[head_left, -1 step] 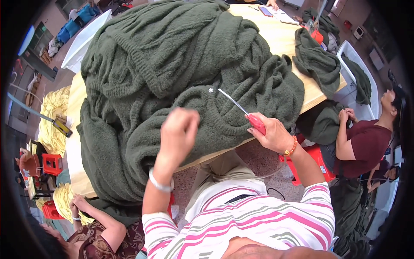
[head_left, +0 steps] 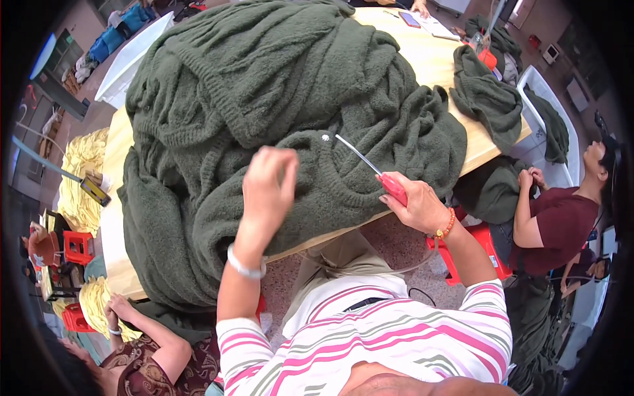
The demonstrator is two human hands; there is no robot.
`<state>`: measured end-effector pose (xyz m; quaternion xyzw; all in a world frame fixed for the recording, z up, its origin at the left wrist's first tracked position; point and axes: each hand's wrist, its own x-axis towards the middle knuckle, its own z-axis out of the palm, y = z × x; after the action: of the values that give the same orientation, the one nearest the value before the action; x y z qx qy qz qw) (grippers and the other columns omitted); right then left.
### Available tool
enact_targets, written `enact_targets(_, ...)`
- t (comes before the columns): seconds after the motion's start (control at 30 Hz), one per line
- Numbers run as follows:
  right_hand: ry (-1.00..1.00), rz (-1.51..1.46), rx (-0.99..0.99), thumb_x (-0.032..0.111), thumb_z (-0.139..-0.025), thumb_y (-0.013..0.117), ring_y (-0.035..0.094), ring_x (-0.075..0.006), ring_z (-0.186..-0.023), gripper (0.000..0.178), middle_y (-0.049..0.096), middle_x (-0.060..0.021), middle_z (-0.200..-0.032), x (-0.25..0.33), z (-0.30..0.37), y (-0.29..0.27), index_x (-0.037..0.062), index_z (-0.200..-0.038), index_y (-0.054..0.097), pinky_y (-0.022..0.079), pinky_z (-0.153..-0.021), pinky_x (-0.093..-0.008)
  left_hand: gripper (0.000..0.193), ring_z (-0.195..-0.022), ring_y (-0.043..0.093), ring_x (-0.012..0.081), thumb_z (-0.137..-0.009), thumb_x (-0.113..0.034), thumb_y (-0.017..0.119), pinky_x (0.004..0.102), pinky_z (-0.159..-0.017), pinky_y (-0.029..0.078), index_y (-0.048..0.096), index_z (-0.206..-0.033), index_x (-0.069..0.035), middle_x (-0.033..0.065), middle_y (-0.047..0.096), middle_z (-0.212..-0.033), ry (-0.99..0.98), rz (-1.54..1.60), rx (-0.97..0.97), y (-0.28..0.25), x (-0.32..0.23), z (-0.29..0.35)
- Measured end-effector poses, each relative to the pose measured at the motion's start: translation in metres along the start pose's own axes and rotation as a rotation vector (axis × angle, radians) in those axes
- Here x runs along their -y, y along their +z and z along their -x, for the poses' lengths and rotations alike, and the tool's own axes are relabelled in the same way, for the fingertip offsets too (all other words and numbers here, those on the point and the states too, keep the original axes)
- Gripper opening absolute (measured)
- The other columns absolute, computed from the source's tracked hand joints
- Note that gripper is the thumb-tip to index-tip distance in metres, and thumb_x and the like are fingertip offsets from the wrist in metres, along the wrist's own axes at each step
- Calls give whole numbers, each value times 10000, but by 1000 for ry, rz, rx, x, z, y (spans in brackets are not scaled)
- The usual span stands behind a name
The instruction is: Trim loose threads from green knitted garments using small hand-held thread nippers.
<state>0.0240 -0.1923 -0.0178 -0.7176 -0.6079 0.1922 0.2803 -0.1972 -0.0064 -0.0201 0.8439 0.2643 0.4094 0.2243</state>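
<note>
By the right hand [head_left: 422, 204] a red-handled tool [head_left: 393, 188] is clamped above green knitwear [head_left: 251, 72] heaped to the bench's [head_left: 117, 244] near edge, a white tuft [head_left: 325, 138] apparently left, while the left hand's [head_left: 267, 188] closure and finished share cannot be told.

Yellow cloth [head_left: 80, 162], red stool [head_left: 78, 238]

No words, numbers or signs can be read. Relative to the heap of dark green knit cloth [head_left: 264, 86]: to its lower right, a small pale label [head_left: 494, 260] on a red stool [head_left: 481, 247] is illegible; to its left, a yellow-and-black device [head_left: 95, 191] shows no readable marking; beyond its upper right, white papers [head_left: 437, 28] are too small to read.
</note>
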Motion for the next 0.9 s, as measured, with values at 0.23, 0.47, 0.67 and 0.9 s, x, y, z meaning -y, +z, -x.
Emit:
enact_targets(0.23,-67,-22,-67,104,-854,656,644,-397,-894,381,654,-220,-943,-3,2,3,18,-1206,537,513,-743,-401,264,-890,563,329,-660,-4,664,411,-782,458,603,-916,-31,126,583,-893,88,-235,125,37,48,-10)
enact_targets(0.47,-65,-17,-84,115,-856,656,646,-393,-857,378,653,-215,-917,-9,2,-2,35,-1206,540,512,-718,-398,330,-992,546,304,-670,-64,742,407,-832,430,628,-979,-67,96,580,-1026,245,-201,235,47,-3,51)
enact_targets(0.67,-103,3,-39,121,-852,662,642,-400,-827,377,654,-205,-886,3,7,5,52,-1204,543,507,-701,-419,216,-822,541,267,-712,-199,794,398,-712,414,673,-849,-84,67,572,-843,55,-182,-50,61,-9,46)
enact_targets(0.9,-6,149,156,151,-841,670,631,-404,-822,388,646,-217,-866,14,41,1,52,-1194,544,496,-697,-449,179,-810,597,293,-745,-80,686,402,-671,508,605,-904,-76,93,577,-848,-3,-112,-62,100,4,52)
